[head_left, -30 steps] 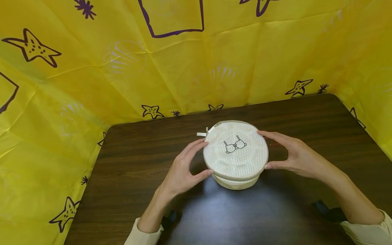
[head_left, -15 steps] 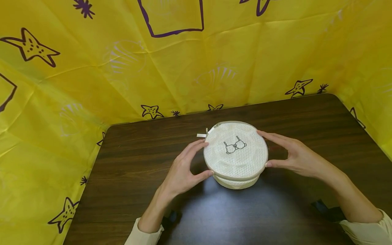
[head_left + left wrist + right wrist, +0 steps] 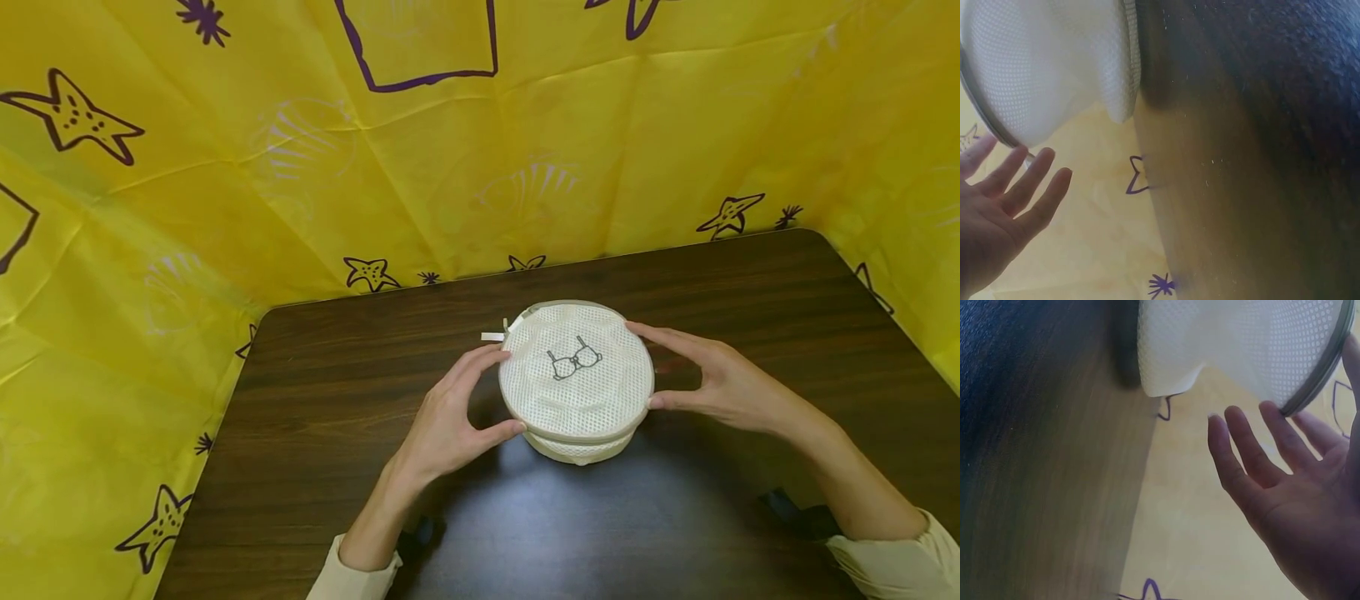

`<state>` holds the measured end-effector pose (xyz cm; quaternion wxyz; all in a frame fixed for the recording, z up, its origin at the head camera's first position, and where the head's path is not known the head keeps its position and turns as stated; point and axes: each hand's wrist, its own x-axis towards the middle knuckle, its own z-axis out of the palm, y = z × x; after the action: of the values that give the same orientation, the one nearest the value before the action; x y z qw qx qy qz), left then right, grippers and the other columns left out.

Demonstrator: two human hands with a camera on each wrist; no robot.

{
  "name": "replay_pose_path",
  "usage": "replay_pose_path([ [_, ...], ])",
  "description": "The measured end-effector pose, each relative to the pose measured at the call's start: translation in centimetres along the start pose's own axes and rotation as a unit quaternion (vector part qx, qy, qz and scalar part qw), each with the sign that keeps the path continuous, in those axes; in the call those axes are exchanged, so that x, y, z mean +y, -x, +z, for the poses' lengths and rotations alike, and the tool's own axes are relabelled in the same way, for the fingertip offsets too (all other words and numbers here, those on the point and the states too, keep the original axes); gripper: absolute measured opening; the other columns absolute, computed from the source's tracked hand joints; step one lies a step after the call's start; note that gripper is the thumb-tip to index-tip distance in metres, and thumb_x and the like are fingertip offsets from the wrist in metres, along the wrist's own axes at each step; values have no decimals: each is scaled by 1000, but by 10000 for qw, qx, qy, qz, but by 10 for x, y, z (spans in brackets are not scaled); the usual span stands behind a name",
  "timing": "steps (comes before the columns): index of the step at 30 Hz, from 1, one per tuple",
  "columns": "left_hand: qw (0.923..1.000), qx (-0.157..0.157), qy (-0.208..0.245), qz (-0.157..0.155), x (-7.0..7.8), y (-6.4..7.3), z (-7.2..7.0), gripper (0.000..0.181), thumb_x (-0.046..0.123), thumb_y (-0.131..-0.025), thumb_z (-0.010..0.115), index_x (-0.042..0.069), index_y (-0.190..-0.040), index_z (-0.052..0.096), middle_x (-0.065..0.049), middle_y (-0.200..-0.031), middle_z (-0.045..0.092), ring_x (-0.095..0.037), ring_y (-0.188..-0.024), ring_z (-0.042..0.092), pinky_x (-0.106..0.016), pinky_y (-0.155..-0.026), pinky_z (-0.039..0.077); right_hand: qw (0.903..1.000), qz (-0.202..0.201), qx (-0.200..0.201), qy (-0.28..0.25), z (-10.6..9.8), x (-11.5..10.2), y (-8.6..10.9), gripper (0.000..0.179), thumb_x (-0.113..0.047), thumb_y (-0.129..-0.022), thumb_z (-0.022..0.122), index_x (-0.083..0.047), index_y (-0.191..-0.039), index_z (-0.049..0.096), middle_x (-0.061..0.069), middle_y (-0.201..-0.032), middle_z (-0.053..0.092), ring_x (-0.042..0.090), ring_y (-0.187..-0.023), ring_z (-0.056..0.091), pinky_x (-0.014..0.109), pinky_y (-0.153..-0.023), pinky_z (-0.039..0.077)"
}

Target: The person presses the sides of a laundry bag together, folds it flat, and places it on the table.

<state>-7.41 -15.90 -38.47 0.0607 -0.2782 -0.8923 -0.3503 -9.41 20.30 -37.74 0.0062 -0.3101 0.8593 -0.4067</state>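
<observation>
A round cream mesh laundry bag [image 3: 576,392] stands on the dark wood table, with a small bra drawing on its lid and a ring-shaped rim. My left hand [image 3: 444,417] holds the rim from the left, thumb at the front and fingertips further back. Opposite it, my right hand [image 3: 723,383] holds the right side of the rim the same way. The left wrist view shows the mesh wall [image 3: 1041,62] sagging below the rim, with the left fingers [image 3: 1035,181] spread beside it. In the right wrist view, the right fingers [image 3: 1247,447] extend under the rim.
A white zipper pull or tag [image 3: 492,337] sticks out at the bag's back left. The wood table [image 3: 337,417] extends around the bag. Behind it hangs a yellow cloth [image 3: 420,183] with starfish and shell drawings. Dark straps [image 3: 798,515] are by the forearms.
The bag's rim has dropped very slightly at the back and shifted a touch left, the right hand moving with it. Both hands keep their hold.
</observation>
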Motion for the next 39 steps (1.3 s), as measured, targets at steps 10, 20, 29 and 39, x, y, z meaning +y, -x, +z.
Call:
replay_pose_path([
  [10,9996,-139,-184,-134,-3,1,5,88,59,-77,78,30,-151,40,8,-152,41,-13,-137,43,-46,-107,41,9994,143,-257,-191,0,4,-1,92,-21,-78,85,-23,-156,35,4,-154,42,8,-126,52,22,-94,48],
  [20,9993,-193,-255,-195,-4,1,8,88,59,-77,78,29,-151,41,6,-152,41,-15,-136,44,-46,-106,43,9966,223,-418,-674,2,7,-1,84,-16,-84,80,-20,-155,36,12,-154,41,15,-114,62,34,-80,58],
  [29,9989,-196,-363,-208,-6,0,12,88,59,-77,78,28,-151,42,5,-152,42,-15,-135,45,-45,-105,44,9935,252,-481,-998,2,7,-2,81,-12,-87,78,-18,-155,35,15,-153,41,18,-110,65,31,-76,59],
  [39,9987,-214,-406,-201,-7,0,14,88,61,-77,77,26,-150,42,5,-151,43,-15,-135,46,-45,-104,44,9959,350,-525,-648,2,10,-3,81,-19,-87,78,-21,-155,35,13,-152,43,15,-109,65,31,-79,58],
])
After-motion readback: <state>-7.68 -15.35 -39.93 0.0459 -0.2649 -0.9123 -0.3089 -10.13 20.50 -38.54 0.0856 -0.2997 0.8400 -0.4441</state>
